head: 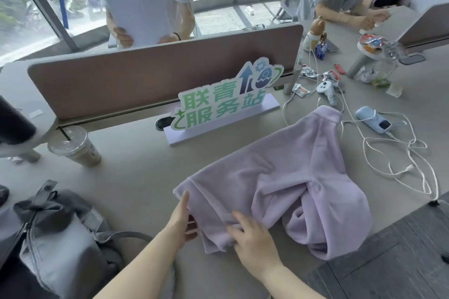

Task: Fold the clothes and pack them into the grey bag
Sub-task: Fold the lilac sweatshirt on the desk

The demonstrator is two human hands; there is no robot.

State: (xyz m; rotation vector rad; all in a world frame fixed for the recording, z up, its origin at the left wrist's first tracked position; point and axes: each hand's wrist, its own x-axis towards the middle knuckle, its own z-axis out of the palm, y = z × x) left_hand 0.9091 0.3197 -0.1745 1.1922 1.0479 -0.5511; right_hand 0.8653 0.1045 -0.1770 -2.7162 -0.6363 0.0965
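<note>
Grey desk [136,172] carries a soft, floppy lilac fleece [286,177]; left hand [181,219] grips its near-left corner layers, right hand [252,238] presses flat, fingers spread.

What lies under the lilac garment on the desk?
The lilac garment lies on the grey desk. The left hand's fingers reach under its near edge. Anything else beneath is covered.
</note>
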